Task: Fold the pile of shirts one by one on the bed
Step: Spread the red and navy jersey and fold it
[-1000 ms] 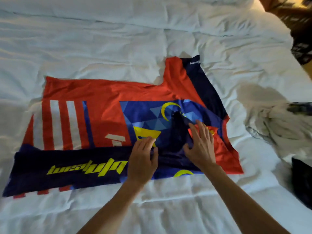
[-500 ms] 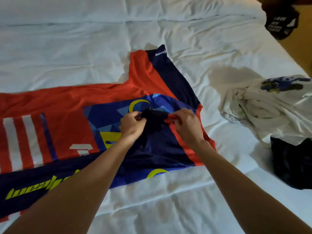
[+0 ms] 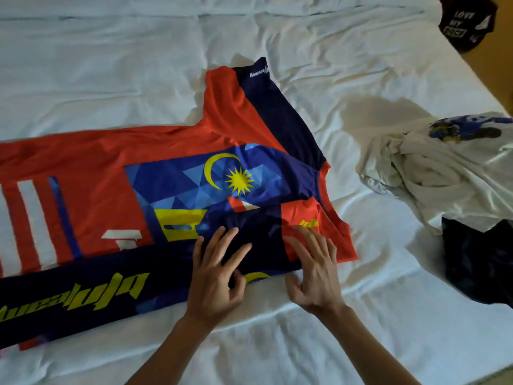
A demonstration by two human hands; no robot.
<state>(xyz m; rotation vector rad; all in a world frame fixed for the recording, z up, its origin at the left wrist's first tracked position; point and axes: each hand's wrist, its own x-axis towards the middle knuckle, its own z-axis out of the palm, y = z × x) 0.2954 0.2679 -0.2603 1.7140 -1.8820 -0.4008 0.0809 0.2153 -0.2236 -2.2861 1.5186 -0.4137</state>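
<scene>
A red and navy jersey (image 3: 116, 168) with a yellow moon and star print lies flat across the white bed (image 3: 111, 51), its near side folded over in a navy strip with yellow lettering. One sleeve is folded in onto the body. My left hand (image 3: 216, 276) rests with spread fingers on the navy part of that fold. My right hand (image 3: 313, 270) lies flat beside it, fingertips on the red sleeve end. Neither hand grips the cloth.
A crumpled pile with a white shirt (image 3: 444, 173) on top and a dark garment (image 3: 477, 262) beneath sits at the right of the bed. A black item with white lettering (image 3: 466, 23) lies at the far right corner, by the bed's edge.
Both hands pinched the bunched sleeve half a second ago; it now lies flat on the jersey, and the hands have released it and rest open on the fold.
</scene>
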